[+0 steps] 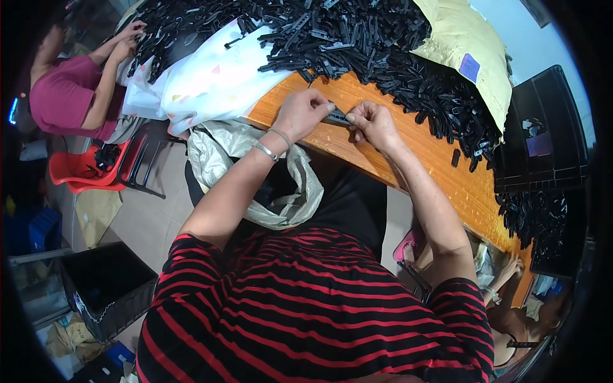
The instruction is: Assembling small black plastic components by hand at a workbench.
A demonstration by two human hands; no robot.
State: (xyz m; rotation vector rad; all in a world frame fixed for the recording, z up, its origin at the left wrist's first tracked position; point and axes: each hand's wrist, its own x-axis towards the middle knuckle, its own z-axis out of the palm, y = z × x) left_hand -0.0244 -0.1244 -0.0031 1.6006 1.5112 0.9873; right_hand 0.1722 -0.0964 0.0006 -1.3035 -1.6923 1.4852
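Note:
Between my hands, just above the near edge of the wooden table (357, 86), is a narrow dark plastic piece (337, 117) with a greyish, slotted face. My left hand (301, 115) pinches its left end between thumb and fingertips. At the other end, the thumb and fingers of my right hand (375, 125) are closed on it. Fingers cover both ends, so its exact kind cannot be made out. A big heap of similar black plastic pieces (357, 48) spreads over the table beyond my hands.
A whitish woven sack (297, 198) hangs open at my lap. White plastic sheeting (217, 70) lies left of the heap; a tan paper sack (472, 38) stands far right. A co-worker in a maroon shirt (67, 96) works far left, near a red chair (80, 172) and black crate (108, 290).

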